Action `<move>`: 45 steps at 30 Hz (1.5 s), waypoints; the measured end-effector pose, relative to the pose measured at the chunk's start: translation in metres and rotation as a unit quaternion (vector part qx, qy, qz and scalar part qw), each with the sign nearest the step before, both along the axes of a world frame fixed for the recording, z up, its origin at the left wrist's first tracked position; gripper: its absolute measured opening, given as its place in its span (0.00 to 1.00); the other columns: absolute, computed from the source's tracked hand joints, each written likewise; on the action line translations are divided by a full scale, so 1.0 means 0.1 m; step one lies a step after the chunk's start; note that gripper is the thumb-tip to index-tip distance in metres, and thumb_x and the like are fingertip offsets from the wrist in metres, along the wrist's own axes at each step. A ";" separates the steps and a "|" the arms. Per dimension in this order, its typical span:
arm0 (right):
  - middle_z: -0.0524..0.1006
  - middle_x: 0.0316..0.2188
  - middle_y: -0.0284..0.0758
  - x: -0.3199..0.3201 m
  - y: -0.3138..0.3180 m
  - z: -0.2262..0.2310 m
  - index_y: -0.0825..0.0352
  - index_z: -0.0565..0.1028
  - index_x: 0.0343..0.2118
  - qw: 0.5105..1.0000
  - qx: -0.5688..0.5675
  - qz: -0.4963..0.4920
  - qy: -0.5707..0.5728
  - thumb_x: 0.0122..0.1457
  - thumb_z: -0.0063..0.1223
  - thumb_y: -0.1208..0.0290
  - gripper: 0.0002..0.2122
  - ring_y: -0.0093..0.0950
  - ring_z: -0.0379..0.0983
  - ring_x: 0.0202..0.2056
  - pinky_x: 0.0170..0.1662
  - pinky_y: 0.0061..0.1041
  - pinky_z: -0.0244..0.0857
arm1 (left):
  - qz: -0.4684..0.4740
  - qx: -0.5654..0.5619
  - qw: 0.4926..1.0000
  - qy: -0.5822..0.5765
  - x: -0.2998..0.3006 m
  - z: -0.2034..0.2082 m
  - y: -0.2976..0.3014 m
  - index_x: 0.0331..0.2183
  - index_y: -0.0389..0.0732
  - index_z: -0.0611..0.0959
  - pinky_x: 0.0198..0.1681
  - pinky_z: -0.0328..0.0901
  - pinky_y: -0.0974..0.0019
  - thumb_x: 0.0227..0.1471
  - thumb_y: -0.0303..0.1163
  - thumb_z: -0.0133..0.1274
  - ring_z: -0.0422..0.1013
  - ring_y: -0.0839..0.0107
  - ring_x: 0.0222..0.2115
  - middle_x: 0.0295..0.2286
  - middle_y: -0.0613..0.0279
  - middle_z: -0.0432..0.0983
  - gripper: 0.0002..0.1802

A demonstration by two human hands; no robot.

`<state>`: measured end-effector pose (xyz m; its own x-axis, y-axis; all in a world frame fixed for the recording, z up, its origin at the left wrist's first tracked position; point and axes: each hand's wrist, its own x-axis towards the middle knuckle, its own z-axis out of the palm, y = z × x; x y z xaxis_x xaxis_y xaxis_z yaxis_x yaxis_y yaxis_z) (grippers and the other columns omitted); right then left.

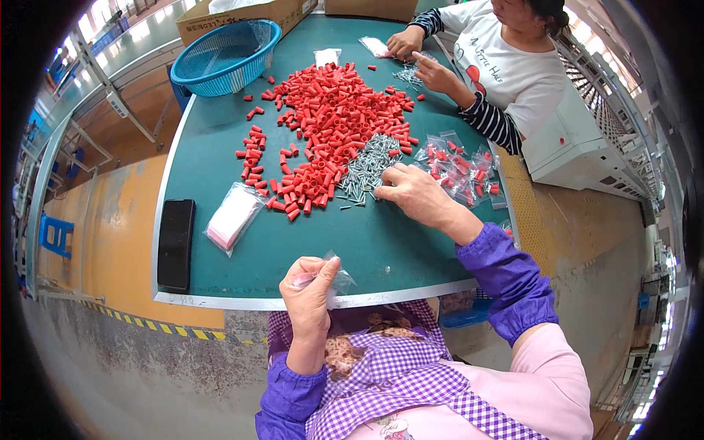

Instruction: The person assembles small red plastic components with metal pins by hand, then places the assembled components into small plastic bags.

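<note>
My left hand (309, 293) is closed on a small clear plastic bag (339, 282), just in front of the table's near edge. On the right, my right hand (419, 192) reaches to the near side of a heap of silver screws (367, 167). Its fingers are bent together at the screws; what lies between the fingertips is hidden. Against the screws lies a large pile of red plastic tubes (330, 117), some scattered toward the left. Filled clear bags (462, 172) with red pieces inside lie beyond my right wrist.
A stack of flat bags (235, 218) and a black phone (176, 246) lie on the green table (293, 257) at left. A blue basket (227, 59) stands at the far left corner by a cardboard box (213, 22). Across the table, a co-worker's hands (435, 75) are near more screws.
</note>
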<state>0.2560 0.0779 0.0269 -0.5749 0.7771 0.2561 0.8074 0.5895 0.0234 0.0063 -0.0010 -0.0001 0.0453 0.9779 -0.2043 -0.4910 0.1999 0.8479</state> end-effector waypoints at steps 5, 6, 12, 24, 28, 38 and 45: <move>0.70 0.30 0.34 -0.03 0.09 -0.01 0.65 0.74 0.26 0.998 -0.018 0.032 -0.060 0.47 0.48 0.75 0.04 0.30 0.69 0.37 0.39 0.27 0.65 | -0.022 -0.050 0.999 0.000 0.00 0.05 0.01 0.30 0.35 0.81 0.23 0.58 0.80 0.46 0.22 0.60 0.65 0.84 0.20 0.22 0.70 0.73 0.06; 0.70 0.30 0.35 -0.07 0.09 0.01 0.67 0.73 0.25 0.997 -0.027 0.020 -0.067 0.47 0.48 0.76 0.03 0.31 0.69 0.37 0.39 0.28 0.65 | -0.026 -0.062 0.998 -0.008 0.00 0.04 0.00 0.31 0.36 0.81 0.22 0.58 0.80 0.46 0.22 0.60 0.65 0.83 0.19 0.22 0.69 0.74 0.07; 0.74 0.28 0.43 -0.16 0.15 -0.01 0.71 0.73 0.24 0.989 -0.106 -0.081 -0.063 0.47 0.47 0.79 0.03 0.38 0.74 0.34 0.36 0.34 0.68 | -0.020 -0.005 0.998 0.058 -0.01 -0.03 -0.02 0.28 0.37 0.80 0.23 0.57 0.81 0.45 0.21 0.60 0.64 0.84 0.20 0.21 0.71 0.73 0.05; 0.75 0.21 0.33 -0.48 -0.15 0.19 0.72 0.75 0.29 0.868 -0.279 -0.136 0.387 0.50 0.56 0.75 0.06 0.21 0.72 0.25 0.30 0.22 0.66 | -0.006 0.078 0.973 0.219 -0.01 -0.06 0.02 0.37 0.34 0.80 0.30 0.62 0.81 0.44 0.22 0.62 0.66 0.84 0.27 0.27 0.71 0.73 0.14; 0.73 0.27 0.25 -0.78 -0.37 0.13 0.69 0.75 0.31 0.760 -0.311 -0.034 0.570 0.53 0.57 0.75 0.05 0.12 0.66 0.27 0.29 0.14 0.61 | 0.000 0.085 0.973 0.214 0.02 -0.11 0.04 0.35 0.34 0.81 0.30 0.61 0.81 0.45 0.23 0.61 0.66 0.85 0.26 0.27 0.71 0.73 0.11; 0.74 0.35 0.34 -0.99 -0.40 0.10 0.66 0.77 0.31 0.915 -0.116 0.106 0.371 0.47 0.61 0.75 0.08 0.26 0.70 0.35 0.39 0.23 0.64 | 0.027 0.098 0.976 0.194 0.00 -0.05 0.03 0.34 0.34 0.81 0.27 0.60 0.81 0.46 0.22 0.60 0.65 0.86 0.26 0.26 0.72 0.71 0.09; 0.74 0.35 0.36 -1.10 -0.06 -0.09 0.68 0.75 0.33 0.928 -0.086 0.013 0.361 0.47 0.54 0.80 0.08 0.33 0.73 0.37 0.39 0.29 0.67 | 0.046 0.120 0.960 0.247 -0.06 -0.02 0.05 0.32 0.33 0.81 0.28 0.61 0.82 0.44 0.22 0.61 0.66 0.86 0.27 0.27 0.71 0.72 0.09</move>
